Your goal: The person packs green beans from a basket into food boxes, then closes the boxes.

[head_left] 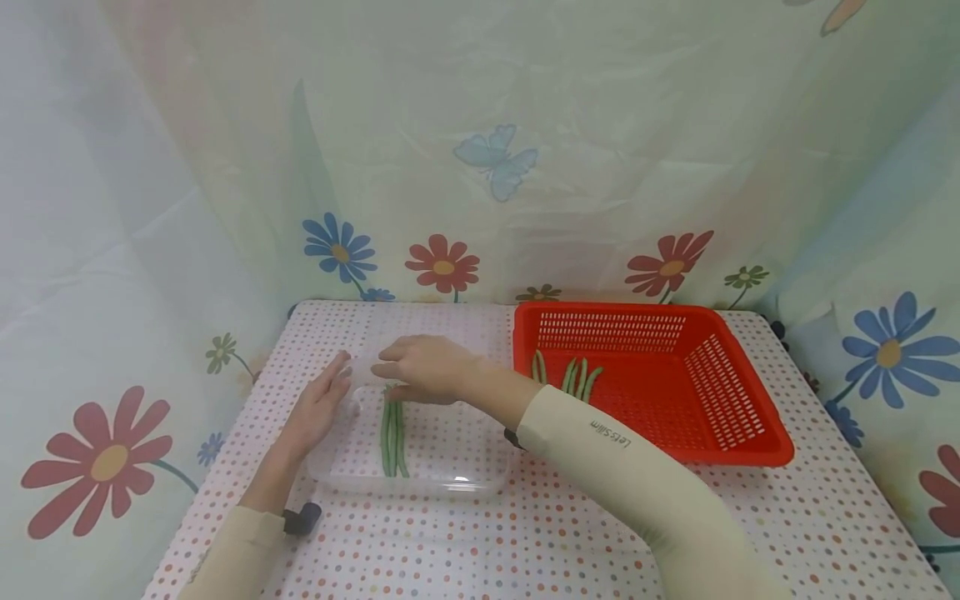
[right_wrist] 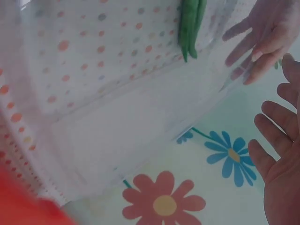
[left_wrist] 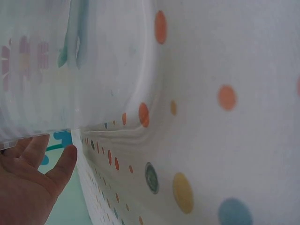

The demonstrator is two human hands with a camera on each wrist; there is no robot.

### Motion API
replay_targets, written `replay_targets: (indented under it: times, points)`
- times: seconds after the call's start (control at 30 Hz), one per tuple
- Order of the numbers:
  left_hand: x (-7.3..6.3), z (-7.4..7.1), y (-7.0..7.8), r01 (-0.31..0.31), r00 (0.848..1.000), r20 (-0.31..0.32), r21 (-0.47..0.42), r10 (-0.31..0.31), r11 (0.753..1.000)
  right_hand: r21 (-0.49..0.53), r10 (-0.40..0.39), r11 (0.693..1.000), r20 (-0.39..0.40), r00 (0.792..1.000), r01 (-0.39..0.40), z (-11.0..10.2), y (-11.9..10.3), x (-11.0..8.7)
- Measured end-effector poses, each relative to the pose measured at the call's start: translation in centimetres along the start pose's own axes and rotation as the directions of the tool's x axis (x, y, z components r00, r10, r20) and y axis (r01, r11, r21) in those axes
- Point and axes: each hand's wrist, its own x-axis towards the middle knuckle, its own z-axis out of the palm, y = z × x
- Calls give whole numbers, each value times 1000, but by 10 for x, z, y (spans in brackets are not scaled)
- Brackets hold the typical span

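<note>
A clear plastic container [head_left: 465,450] sits on the left part of the table, with several green beans [head_left: 392,437] lying lengthwise side by side inside it. My right hand [head_left: 426,369] hovers over the container at the beans' far ends; in the right wrist view its fingers [right_wrist: 273,133] are spread and hold nothing. Alongside the container's left wall is my left hand [head_left: 318,408], fingers extended. The left wrist view has that hand [left_wrist: 28,183] at the container's rim, thumb apart from the other fingers. Through the clear wall, the beans [right_wrist: 190,28] appear as a bundle.
A red plastic basket [head_left: 615,310] stands to the right of the container, with more green beans [head_left: 576,379] at its left side, partly behind my right forearm. A dotted cloth [head_left: 420,550] covers the table. Flower-printed curtains [head_left: 480,208] hang behind and at both sides.
</note>
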Motion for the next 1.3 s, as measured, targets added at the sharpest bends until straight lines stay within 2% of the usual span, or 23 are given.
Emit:
replay_targets:
  times: [0.17,0.4,0.93,1.3]
  points:
    - [0,1,1,4,1000,-15,13,-4,1000,-3,27,1000,30,999,-27,-6,12,-12]
    - [-1,1,2,7,1000,-21,19,-7,1000,59,81,995,43,996,-83,-9,28,-27]
    - [0,2,1,12,1000,-22,13,-12,1000,74,98,992,17,995,-99,8,55,-58]
    - [-1,2,2,6,1000,-14,18,-6,1000,94,157,983,1,988,-156,23,75,-83]
